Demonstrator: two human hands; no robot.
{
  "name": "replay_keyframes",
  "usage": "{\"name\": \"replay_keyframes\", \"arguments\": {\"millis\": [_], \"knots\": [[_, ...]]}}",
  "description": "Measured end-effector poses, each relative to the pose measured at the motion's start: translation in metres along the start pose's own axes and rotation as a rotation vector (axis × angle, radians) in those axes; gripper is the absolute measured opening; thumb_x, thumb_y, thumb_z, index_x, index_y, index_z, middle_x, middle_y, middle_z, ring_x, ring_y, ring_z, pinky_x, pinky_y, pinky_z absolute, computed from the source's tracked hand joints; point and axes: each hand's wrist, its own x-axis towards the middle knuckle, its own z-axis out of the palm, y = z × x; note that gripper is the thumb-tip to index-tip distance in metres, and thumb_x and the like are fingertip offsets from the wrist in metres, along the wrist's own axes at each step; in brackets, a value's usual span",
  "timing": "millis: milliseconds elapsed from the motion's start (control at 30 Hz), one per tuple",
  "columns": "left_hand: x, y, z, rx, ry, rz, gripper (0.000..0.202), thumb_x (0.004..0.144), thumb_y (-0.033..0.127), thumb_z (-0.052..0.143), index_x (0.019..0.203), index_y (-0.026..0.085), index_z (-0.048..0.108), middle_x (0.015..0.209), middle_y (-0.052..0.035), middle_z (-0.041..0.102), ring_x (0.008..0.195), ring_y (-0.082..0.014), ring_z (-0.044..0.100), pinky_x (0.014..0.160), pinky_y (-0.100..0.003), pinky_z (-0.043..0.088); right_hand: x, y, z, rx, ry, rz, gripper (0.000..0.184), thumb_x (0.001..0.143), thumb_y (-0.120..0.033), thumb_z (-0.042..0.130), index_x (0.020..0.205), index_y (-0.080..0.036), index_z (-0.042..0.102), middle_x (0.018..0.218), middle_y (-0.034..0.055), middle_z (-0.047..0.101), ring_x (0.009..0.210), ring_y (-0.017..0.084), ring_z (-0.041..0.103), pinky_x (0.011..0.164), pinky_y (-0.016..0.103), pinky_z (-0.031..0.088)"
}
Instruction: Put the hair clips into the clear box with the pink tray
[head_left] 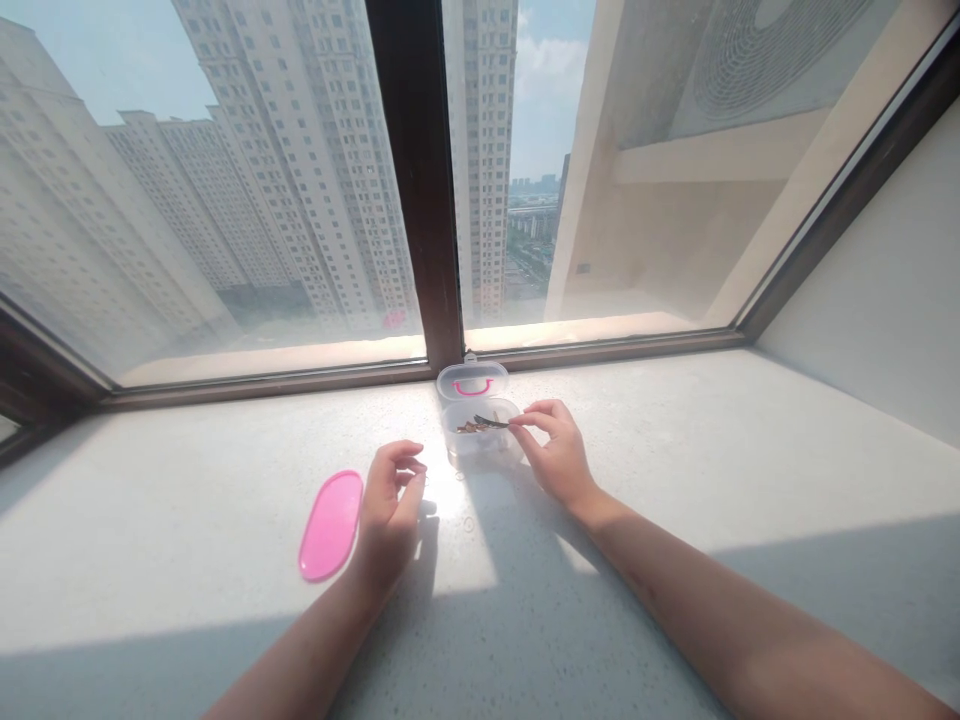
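A small clear plastic box (480, 440) with its lid up stands on the pale windowsill (675, 480), close to the window frame. Its lid carries a pink handle (473, 387). Inside lie several small dark, thin items. My right hand (555, 450) is at the box's right rim, its fingers pinched on one thin dark item (491, 421) held over the box. My left hand (390, 505) rests on the sill left of the box with fingers curled loosely and nothing visible in them. A flat pink oval lid (331, 525) lies just left of that hand.
A dark vertical window post (420, 180) rises right behind the box, with glass panes on both sides. A white wall (885, 290) closes the sill on the right. Bright sunlight falls across the middle of the sill; the near part lies in shadow.
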Motion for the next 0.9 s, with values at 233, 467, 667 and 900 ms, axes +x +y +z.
{"name": "replay_keyframes", "arguments": {"millis": [233,467,667,900], "knots": [[0.000,-0.004,0.002,-0.004,-0.012,0.005,0.025,0.076,0.025,0.055,0.101,0.020,0.055,0.083,-0.0023,0.053,0.067,-0.0141,0.052,0.048,-0.022,0.047,0.000,0.003,0.003,-0.011,-0.007,0.019,0.017,0.084,-0.031,0.059,0.085,-0.021,0.074,0.095,0.0083,0.056,0.094,0.023,0.055,0.087,0.041,0.044],[0.004,0.003,-0.008,0.173,0.098,0.100,0.022,0.082,0.028,0.051,0.100,0.018,0.057,0.091,-0.0063,0.058,0.081,-0.0201,0.057,0.068,-0.033,0.050,-0.004,-0.007,0.000,-0.021,0.003,0.015,0.020,0.085,-0.029,0.055,0.094,-0.019,0.070,0.104,0.0103,0.055,0.103,0.026,0.052,0.094,0.045,0.039],[0.023,0.013,-0.047,0.758,-0.071,0.091,0.041,0.080,0.043,0.050,0.111,0.016,0.055,0.119,-0.0148,0.051,0.107,-0.0309,0.053,0.086,-0.045,0.045,-0.009,-0.019,-0.002,-0.021,-0.029,-0.063,0.018,0.084,-0.028,0.054,0.094,-0.019,0.067,0.106,0.0100,0.054,0.107,0.026,0.051,0.096,0.046,0.036],[0.022,0.022,-0.081,1.310,-0.426,-0.413,0.060,0.076,0.057,0.046,0.110,0.009,0.051,0.103,-0.0186,0.057,0.093,-0.0340,0.059,0.080,-0.044,0.045,-0.008,-0.010,0.003,-0.101,-0.154,0.175,0.036,0.082,-0.040,0.056,0.115,-0.025,0.061,0.132,0.0123,0.042,0.124,0.032,0.039,0.101,0.054,0.029]]}}
